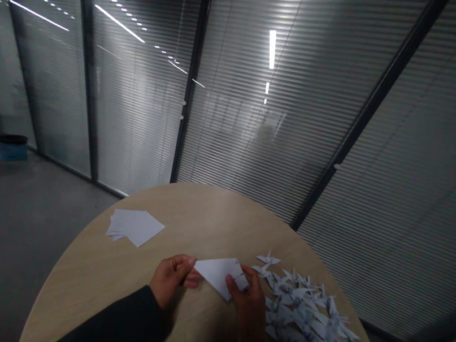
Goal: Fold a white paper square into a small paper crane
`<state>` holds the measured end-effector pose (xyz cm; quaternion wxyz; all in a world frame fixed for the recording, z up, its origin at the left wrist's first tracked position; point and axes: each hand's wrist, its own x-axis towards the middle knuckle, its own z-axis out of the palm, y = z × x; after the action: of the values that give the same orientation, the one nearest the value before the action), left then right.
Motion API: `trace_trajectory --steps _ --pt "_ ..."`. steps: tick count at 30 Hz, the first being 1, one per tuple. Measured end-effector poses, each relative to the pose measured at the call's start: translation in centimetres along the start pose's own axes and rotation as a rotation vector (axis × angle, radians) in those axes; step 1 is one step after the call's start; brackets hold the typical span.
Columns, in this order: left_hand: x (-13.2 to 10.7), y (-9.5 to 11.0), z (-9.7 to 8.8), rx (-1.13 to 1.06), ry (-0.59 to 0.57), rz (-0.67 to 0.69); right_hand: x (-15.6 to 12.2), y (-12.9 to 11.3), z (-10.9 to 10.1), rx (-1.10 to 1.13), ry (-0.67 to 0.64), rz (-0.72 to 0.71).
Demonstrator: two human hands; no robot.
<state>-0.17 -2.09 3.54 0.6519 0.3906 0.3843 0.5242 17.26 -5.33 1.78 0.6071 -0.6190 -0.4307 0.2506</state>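
A folded white paper triangle (219, 272) is held just above the round wooden table (187, 216). My left hand (171, 280) pinches its left corner between thumb and fingers. My right hand (248, 305) grips its right edge, thumb on top. A dark sleeve covers my left forearm.
A small stack of square white sheets (134, 225) lies at the table's left. A pile of several folded paper cranes (307, 326) covers the right side beside my right hand. Glass walls with closed blinds stand behind. Coloured bins (9, 145) sit on the floor far left.
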Motion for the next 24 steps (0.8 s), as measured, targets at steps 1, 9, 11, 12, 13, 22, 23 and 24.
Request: trace_trajectory --steps 1,9,11,12,13,22,23,24 --pt "-0.1 0.0 0.1 0.006 0.018 -0.002 0.0 0.0 0.0 -0.003 -0.015 0.026" --pt "0.0 0.0 0.3 -0.032 0.035 -0.062 0.0 -0.2 0.1 0.007 -0.053 0.081" --pt "0.0 -0.3 0.4 -0.028 -0.016 -0.076 -0.1 -0.3 0.1 0.024 -0.069 0.101" --pt "-0.1 -0.5 0.4 -0.018 -0.039 -0.075 -0.1 -0.4 0.2 0.036 -0.08 0.109" --pt "-0.1 -0.6 0.5 -0.009 -0.065 -0.078 -0.1 -0.4 0.2 0.044 -0.088 0.115" --pt "-0.4 -0.2 0.6 0.041 -0.056 -0.075 -0.4 -0.2 0.6 0.093 -0.107 0.103" --pt "-0.5 -0.2 0.7 0.046 -0.05 -0.073 -0.4 -0.2 0.6 0.086 -0.104 0.1" --pt "-0.5 -0.1 0.7 0.051 -0.046 -0.071 -0.4 -0.2 0.6 0.078 -0.102 0.092"
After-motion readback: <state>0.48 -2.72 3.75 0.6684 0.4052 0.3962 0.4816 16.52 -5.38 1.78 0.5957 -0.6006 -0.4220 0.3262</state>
